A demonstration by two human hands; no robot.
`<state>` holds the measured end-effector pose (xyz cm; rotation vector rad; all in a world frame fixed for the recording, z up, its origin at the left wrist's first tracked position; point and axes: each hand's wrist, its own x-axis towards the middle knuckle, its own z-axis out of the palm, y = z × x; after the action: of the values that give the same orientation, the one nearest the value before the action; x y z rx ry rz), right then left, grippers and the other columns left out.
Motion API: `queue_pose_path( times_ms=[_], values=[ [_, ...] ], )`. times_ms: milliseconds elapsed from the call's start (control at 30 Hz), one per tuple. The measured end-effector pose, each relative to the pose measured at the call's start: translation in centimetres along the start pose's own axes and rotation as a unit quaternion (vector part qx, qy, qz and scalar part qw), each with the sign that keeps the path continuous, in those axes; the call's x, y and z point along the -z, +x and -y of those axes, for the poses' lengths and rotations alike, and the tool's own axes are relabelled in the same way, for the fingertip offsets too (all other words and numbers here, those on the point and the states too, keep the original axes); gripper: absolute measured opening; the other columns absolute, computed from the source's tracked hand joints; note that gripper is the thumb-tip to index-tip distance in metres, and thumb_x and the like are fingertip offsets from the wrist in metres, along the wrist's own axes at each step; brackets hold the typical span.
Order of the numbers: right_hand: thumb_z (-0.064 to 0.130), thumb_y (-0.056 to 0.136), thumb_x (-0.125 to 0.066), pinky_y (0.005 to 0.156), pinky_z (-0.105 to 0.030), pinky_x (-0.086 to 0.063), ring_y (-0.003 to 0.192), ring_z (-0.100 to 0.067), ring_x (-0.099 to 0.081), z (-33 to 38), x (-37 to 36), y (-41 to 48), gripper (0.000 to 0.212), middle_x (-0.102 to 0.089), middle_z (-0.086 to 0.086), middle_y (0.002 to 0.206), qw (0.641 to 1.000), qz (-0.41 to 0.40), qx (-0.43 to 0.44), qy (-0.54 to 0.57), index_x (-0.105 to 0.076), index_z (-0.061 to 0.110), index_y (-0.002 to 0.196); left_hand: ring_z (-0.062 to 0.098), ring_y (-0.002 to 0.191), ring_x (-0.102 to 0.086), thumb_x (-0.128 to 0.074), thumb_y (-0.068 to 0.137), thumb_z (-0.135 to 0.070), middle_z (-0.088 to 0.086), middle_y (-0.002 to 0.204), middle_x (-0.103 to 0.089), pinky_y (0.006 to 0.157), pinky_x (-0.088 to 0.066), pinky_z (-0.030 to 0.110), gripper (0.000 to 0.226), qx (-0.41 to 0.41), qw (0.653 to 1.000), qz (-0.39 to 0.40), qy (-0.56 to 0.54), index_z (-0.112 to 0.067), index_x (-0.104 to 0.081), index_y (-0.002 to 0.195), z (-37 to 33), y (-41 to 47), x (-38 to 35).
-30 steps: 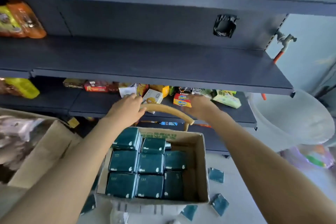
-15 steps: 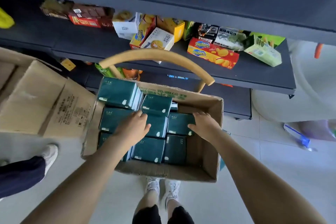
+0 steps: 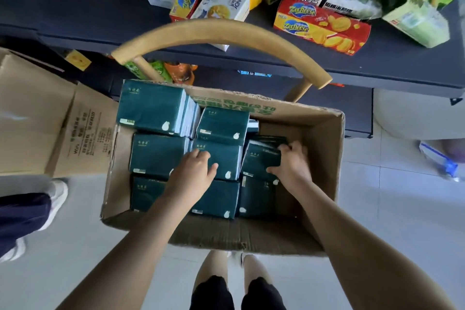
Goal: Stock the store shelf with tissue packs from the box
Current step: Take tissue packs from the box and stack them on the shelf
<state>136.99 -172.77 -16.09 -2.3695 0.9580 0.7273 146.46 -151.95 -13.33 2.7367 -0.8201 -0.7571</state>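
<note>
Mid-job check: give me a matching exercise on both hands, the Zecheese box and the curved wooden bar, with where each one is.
1. left hand
2. right hand
3. Zecheese box
4. curved wooden bar

A. lies on the dark shelf
B. grips the right tissue pack
C. arches beyond the cardboard box
D. grips the middle tissue pack

Pairs: 1-D, 2-B, 3-A, 4-C.

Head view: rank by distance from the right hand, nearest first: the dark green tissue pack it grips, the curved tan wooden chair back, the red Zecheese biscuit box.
1. Dark green tissue pack: gripped by the right hand, inside the cardboard box.
2. Curved tan wooden chair back: just beyond the box.
3. Red Zecheese biscuit box: on the dark shelf, beyond the chair.
</note>
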Motion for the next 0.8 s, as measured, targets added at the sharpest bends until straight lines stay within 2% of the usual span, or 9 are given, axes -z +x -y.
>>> queue_pose_path(
  times_ms=[67, 167, 267, 300, 367, 433, 500, 667, 800],
  values=[
    [0.029, 0.078, -0.076, 0.092, -0.032, -0.043, 0.117, -0.027, -0.046, -0.1, 0.7, -0.9, 0.061, -0.039, -0.009, 0.131, 0.997, 0.003, -0.034, 0.07, -0.048, 0.008, 0.128, 0.026, 0.109, -0.055, -0.048, 0.097, -0.029, 0.012, 0.117, -0.058, 0.089, -0.046, 0.034, 0.037, 0.022, 0.999, -0.019, -0.034, -0.001, -0.057, 0.119, -0.7, 0.5, 0.4],
    [0.027, 0.075, -0.079, 0.072, -0.028, -0.044, 0.1, -0.025, -0.057, -0.4, 1.7, -2.4, 0.057, -0.053, -0.005, 0.107, 0.973, 0.014, -0.113, 0.202, -0.049, 0.006, 0.118, 0.028, 0.099, -0.058, -0.049, 0.096, -0.03, 0.014, 0.11, -0.06, 0.084, -0.047, 0.035, 0.034, 0.105, 0.986, -0.025, -0.128, -0.001, -0.059, 0.112, -2.2, 1.4, 1.0],
    [0.027, 0.072, -0.08, 0.074, -0.033, -0.051, 0.091, -0.021, -0.059, -0.9, 1.9, -3.4, 0.056, -0.059, -0.006, 0.102, 0.932, 0.01, -0.173, 0.317, -0.05, 0.004, 0.114, 0.037, 0.083, -0.059, -0.05, 0.093, -0.035, 0.024, 0.08, -0.053, 0.067, -0.039, 0.034, 0.037, 0.22, 0.939, -0.019, -0.264, -0.001, -0.057, 0.08, -3.4, 3.0, 1.3],
    [0.027, 0.072, -0.081, 0.079, -0.036, -0.054, 0.092, -0.022, -0.061, -1.0, 1.8, -3.6, 0.058, -0.061, -0.008, 0.104, 0.92, 0.006, -0.186, 0.344, -0.05, 0.004, 0.115, 0.039, 0.081, -0.062, -0.051, 0.091, -0.04, 0.022, 0.072, -0.052, 0.066, -0.039, 0.033, 0.043, 0.264, 0.906, -0.018, -0.33, -0.003, -0.052, 0.069, -3.7, 3.5, 1.2],
    [0.029, 0.07, -0.082, 0.084, -0.043, -0.055, 0.095, -0.025, -0.063, -1.2, 1.5, -3.8, 0.062, -0.063, -0.009, 0.106, 0.908, -0.006, -0.2, 0.368, -0.051, 0.004, 0.118, 0.033, 0.072, -0.063, -0.057, 0.09, -0.04, 0.013, 0.068, -0.056, 0.074, -0.05, 0.036, 0.043, 0.357, 0.798, -0.034, -0.484, -0.006, -0.049, 0.064, -4.6, 4.4, 1.4],
    [0.03, 0.07, -0.082, 0.084, -0.045, -0.055, 0.095, -0.026, -0.064, -1.4, 1.3, -3.8, 0.063, -0.064, -0.009, 0.106, 0.901, -0.018, -0.207, 0.381, -0.052, 0.004, 0.119, 0.019, 0.067, -0.06, -0.063, 0.089, -0.034, 0.011, 0.082, -0.06, 0.072, -0.056, 0.03, 0.034, 0.421, 0.692, -0.047, -0.584, -0.002, -0.053, 0.083, -4.9, 5.3, 1.3],
    [0.031, 0.071, -0.081, 0.085, -0.044, -0.055, 0.096, -0.026, -0.063, -1.5, 1.2, -3.7, 0.062, -0.063, -0.009, 0.108, 0.894, -0.022, -0.21, 0.395, -0.052, 0.006, 0.12, 0.014, 0.068, -0.06, -0.068, 0.085, -0.037, 0.012, 0.094, -0.06, 0.062, -0.055, 0.023, 0.04, 0.44, 0.648, -0.046, -0.62, -0.002, -0.053, 0.097, -4.7, 6.1, 1.0],
    [0.029, 0.073, -0.08, 0.085, -0.042, -0.055, 0.095, -0.024, -0.063, -1.6, 0.9, -3.3, 0.058, -0.058, -0.003, 0.099, 0.887, -0.029, -0.192, 0.42, -0.051, 0.006, 0.118, 0.012, 0.062, -0.056, -0.071, 0.082, -0.035, 0.007, 0.08, -0.057, 0.049, -0.045, 0.021, 0.04, 0.458, 0.634, -0.032, -0.622, -0.002, -0.057, 0.101, -4.5, 7.6, 1.0],
    [0.031, 0.073, -0.079, 0.083, -0.043, -0.056, 0.091, -0.023, -0.064, -1.5, 0.9, -3.9, 0.048, -0.061, -0.002, 0.096, 0.882, -0.055, -0.163, 0.438, -0.052, 0.01, 0.107, 0.016, 0.07, -0.056, -0.073, 0.082, -0.027, 0.011, 0.099, -0.057, 0.061, -0.051, 0.026, 0.038, 0.454, 0.628, -0.018, -0.632, -0.004, -0.057, 0.105, -4.4, 7.1, 1.1]
  ],
)
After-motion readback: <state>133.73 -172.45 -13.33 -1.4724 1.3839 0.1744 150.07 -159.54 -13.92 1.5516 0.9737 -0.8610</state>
